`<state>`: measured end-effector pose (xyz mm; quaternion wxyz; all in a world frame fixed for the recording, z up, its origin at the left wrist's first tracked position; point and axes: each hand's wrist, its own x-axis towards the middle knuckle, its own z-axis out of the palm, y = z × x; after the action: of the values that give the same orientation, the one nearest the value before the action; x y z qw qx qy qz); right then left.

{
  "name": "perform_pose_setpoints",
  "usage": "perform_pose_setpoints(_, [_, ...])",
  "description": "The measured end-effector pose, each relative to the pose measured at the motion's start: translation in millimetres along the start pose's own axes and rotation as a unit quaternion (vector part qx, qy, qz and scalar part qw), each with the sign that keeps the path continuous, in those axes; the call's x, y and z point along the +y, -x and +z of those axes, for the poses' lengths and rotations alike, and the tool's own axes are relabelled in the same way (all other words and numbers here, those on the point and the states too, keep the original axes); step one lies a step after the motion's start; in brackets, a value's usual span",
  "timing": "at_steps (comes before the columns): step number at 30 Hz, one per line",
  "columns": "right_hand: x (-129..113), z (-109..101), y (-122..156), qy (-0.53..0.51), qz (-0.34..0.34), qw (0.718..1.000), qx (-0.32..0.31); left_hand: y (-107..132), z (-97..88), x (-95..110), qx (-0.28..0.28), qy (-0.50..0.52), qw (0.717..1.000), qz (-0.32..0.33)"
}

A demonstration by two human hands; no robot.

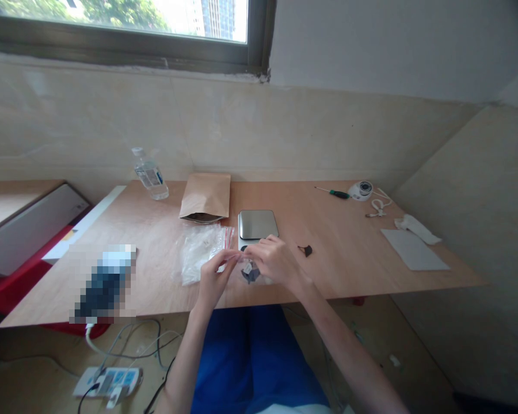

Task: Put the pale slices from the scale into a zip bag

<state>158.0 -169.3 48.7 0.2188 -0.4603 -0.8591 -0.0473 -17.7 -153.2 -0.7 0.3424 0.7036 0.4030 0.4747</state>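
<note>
A small clear plastic bag point(250, 272) with dark pieces inside hangs near the table's front edge. My left hand point(214, 277) pinches its top edge from the left. My right hand point(273, 260) has its fingers closed on the same edge, close to the left fingertips. Just behind my hands lies a small digital scale point(258, 224) with a bare metal plate; its front part is partly covered by my fingers. Beside my left hand is a pile of clear zip bags point(201, 253) with red strips. To the right of my right hand lies a small dark piece point(306, 250).
An open brown paper pouch point(206, 195) and a water bottle point(151, 174) stand at the back left. A blurred-out device point(106, 284) lies at the left. Rightward are a screwdriver point(337, 194), a dome camera point(361, 191) and a white sheet point(414, 250). A power strip point(107, 381) sits below.
</note>
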Motion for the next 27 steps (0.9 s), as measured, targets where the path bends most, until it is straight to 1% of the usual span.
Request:
perform_pose_setpoints(4, [8, -5, 4, -0.032, 0.035, 0.999, 0.004, 0, -2.9, -3, 0.039, 0.011, 0.999, -0.023])
perform_pose_setpoints(7, [9, -1, 6, -0.047, 0.050, 0.997, 0.023, -2, -4.4, -1, 0.042, 0.022, 0.998, -0.040])
perform_pose_setpoints(11, [9, 3, 8, -0.040, 0.064, 0.996, 0.039, -6, -3.7, 5, 0.045, 0.037, 0.997, -0.050])
perform_pose_setpoints(15, [18, 0, 13, -0.033, 0.068, 0.996, 0.042, -10, -6.7, 6, 0.076, 0.057, 0.993, -0.063])
perform_pose_setpoints(20, [27, -2, 16, -0.011, 0.089, 0.995, 0.041, -15, -11.5, 4, 0.060, 0.051, 0.994, -0.069])
perform_pose_setpoints(22, [29, -1, 16, -0.028, 0.086, 0.995, 0.047, -17, -11.4, 5, 0.065, 0.069, 0.993, -0.073])
perform_pose_setpoints(24, [33, -1, 17, -0.070, 0.088, 0.992, 0.055, -20, -10.8, 6, 0.078, 0.097, 0.990, -0.073])
perform_pose_setpoints(27, [38, -4, 20, -0.120, 0.113, 0.984, 0.065, -23, -10.4, 5, 0.085, 0.131, 0.985, -0.077])
